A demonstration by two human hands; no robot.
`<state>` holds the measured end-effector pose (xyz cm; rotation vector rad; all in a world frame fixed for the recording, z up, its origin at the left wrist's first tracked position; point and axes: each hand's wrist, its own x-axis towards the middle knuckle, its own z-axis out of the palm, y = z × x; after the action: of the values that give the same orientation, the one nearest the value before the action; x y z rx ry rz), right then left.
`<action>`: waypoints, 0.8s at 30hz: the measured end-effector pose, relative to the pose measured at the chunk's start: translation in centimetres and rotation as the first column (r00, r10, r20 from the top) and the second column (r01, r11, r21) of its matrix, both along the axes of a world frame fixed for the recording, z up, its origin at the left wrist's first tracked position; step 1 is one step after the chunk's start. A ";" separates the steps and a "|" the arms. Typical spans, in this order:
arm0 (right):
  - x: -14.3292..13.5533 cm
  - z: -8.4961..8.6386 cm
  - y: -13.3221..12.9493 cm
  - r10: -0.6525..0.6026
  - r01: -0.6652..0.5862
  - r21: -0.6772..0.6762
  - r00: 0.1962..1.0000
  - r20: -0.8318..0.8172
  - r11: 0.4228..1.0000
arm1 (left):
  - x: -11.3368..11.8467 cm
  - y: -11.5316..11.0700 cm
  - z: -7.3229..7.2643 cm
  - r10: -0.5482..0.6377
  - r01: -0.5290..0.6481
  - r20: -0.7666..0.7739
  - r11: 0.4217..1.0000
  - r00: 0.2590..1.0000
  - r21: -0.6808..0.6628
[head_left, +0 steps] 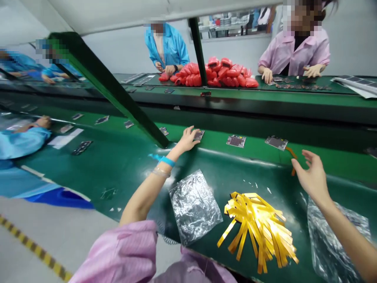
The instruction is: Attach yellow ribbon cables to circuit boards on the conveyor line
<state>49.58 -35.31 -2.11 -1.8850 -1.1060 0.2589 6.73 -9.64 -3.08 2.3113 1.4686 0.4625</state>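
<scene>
My left hand (188, 140) reaches over the belt to a small circuit board (199, 135). Its thumb and fingers are spread around that board's left side; whether they touch it is unclear. My right hand (313, 173) hovers open at the right, fingers curved and apart. Just left of it, an orange flex cable (291, 153) trails from another circuit board (276, 142) on the belt. Between these two lies one more board (236, 141). Below, on the green work surface, is a fanned pile of yellow-orange flex strips (260, 228).
A clear plastic bag (196, 208) lies left of the strips, another bag (330, 236) under my right forearm. A green slanted post (118, 94) stands left of my left hand. Co-workers sit at left and across, near red wrapped bundles (218, 72).
</scene>
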 end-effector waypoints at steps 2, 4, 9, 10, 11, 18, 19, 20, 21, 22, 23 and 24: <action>-2.2 -0.6 -1.9 0.117 -0.116 -0.036 0.992 0.039 0.993 | -0.4 1.7 0.1 -0.018 0.013 -0.087 0.998 0.996 -0.054; -4.9 -0.6 -3.7 0.288 -0.283 -0.119 0.957 0.033 0.952 | -0.3 3.2 0.2 -0.052 0.033 -0.160 0.992 0.986 -0.123; -11.2 0.1 -6.3 0.656 -0.639 -0.268 0.754 -0.036 0.721 | 0.9 5.2 1.1 -0.032 -0.013 -0.271 0.987 0.962 -0.163; -12.1 0.1 -6.5 0.686 -0.665 -0.282 0.727 -0.035 0.691 | 1.2 5.2 1.3 -0.013 -0.028 -0.277 0.990 0.961 -0.141; -12.8 0.0 -6.5 0.703 -0.678 -0.294 0.711 -0.027 0.674 | 1.5 5.0 1.5 0.004 -0.037 -0.275 0.993 0.962 -0.114; -14.5 -1.6 -4.7 0.700 -0.640 -0.379 0.713 0.031 0.669 | 3.1 -0.5 2.9 0.026 -0.021 -0.084 0.998 0.996 0.061; -14.6 -1.8 -4.5 0.705 -0.646 -0.383 0.709 0.020 0.660 | 3.4 -1.7 3.1 0.017 -0.014 -0.046 0.997 0.999 0.077; -14.6 -1.9 -4.3 0.708 -0.652 -0.384 0.706 0.006 0.653 | 3.7 -2.9 3.4 0.000 0.000 -0.008 0.996 1.000 0.085; -14.6 -2.0 -4.1 0.710 -0.658 -0.381 0.705 -0.009 0.649 | 4.1 -4.1 3.6 -0.023 0.021 0.031 0.996 0.999 0.086; -14.6 -1.9 -3.9 0.709 -0.664 -0.376 0.705 -0.025 0.646 | 4.5 -5.3 3.8 -0.049 0.044 0.066 0.996 0.997 0.082; -14.6 -1.8 -3.8 0.707 -0.669 -0.367 0.706 -0.042 0.646 | 4.9 -6.5 4.0 -0.076 0.068 0.095 0.994 0.993 0.080; -14.5 -1.7 -3.7 0.703 -0.673 -0.355 0.709 -0.059 0.649 | 5.3 -7.7 4.2 -0.102 0.093 0.130 0.993 0.986 0.074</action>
<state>35.11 -39.02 -3.80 -1.6834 -1.9290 0.8722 12.01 -17.37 1.14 2.3419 1.2899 0.6355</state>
